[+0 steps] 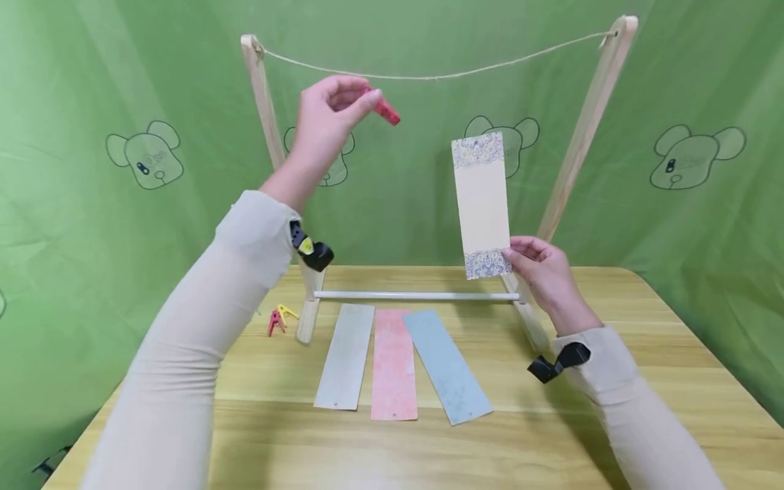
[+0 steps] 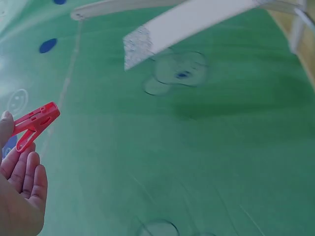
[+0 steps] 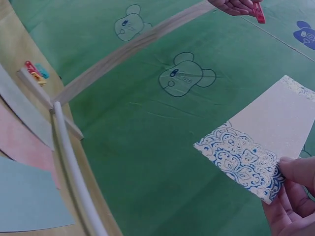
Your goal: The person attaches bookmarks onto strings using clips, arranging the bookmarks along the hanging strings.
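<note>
Raised near the string [image 1: 437, 77], my left hand [image 1: 331, 112] pinches a red clothespin [image 1: 387, 111] between thumb and fingers. In the left wrist view the clothespin [image 2: 37, 123] is seen side-on, its handles between thumb and fingertips. My right hand [image 1: 542, 269] pinches a cream paper bookmark [image 1: 482, 204] by its lower right corner. The bookmark stands nearly upright in the air, below the string and apart from it. Blue lace patterns mark both its ends, seen close in the right wrist view on the bookmark [image 3: 275, 128].
A wooden frame [image 1: 578, 136] carries the string, with a white crossbar [image 1: 416, 296] low down. Grey [image 1: 346, 357], pink [image 1: 394, 367] and blue bookmarks [image 1: 450, 367] lie on the table [image 1: 282, 435]. Left of the frame lie red [image 1: 275, 322] and yellow clothespins [image 1: 286, 312].
</note>
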Tool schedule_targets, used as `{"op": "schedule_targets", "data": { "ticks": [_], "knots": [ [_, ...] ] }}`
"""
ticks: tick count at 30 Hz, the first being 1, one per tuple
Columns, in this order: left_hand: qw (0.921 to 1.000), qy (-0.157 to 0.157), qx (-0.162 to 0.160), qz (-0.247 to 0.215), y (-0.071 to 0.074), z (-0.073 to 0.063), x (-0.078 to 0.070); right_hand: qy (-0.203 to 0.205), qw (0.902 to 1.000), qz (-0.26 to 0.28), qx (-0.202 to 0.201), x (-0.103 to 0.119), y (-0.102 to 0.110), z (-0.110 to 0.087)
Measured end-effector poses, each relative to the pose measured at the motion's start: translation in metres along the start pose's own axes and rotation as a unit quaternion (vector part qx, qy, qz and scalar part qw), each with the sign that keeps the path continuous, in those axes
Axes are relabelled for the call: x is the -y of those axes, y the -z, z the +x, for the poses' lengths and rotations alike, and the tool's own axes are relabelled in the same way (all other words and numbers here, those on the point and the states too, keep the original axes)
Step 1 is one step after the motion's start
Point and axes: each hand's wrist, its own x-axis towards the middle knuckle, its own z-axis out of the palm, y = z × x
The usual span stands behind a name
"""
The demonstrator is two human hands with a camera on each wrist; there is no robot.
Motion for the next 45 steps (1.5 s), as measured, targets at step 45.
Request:
{"op": "schedule_targets", "data": {
  "ticks": [45],
  "knots": [
    [0.9961, 0.040, -0.022, 0.075, -0.095, 0.070, -0.071, 0.042, 0.9974, 0.048, -0.034, 0.038, 0.000, 0.032]
  ]
}}
